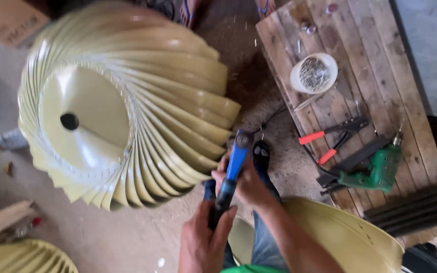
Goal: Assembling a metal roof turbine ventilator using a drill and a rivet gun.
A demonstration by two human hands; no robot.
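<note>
Vanes of pale yellow-green sheet metal curled in a tight spiral around the turbine ventilator, a rounded, smooth-painted body with a flat cone top and a small dark hole near its middle. It lay on the dusty concrete floor, filling the view from nine to twelve o'clock. Both hands met just below centre, at about six o'clock, on a blue-and-black hand riveter whose nose pointed at the vanes' lower edge at the ventilator's four o'clock side. The left hand was closed in a full fist around the dark lower handle, thumb over the top. The right hand was wrapped around the blue upper part, fingers curled tight, forearm running down to five o'clock.

At two o'clock stood a rough plank pallet bearing a white plastic tub of small grey rivets, red-handled snips and a green power drill. Another yellow-green curved metal sheet sat at five o'clock.
</note>
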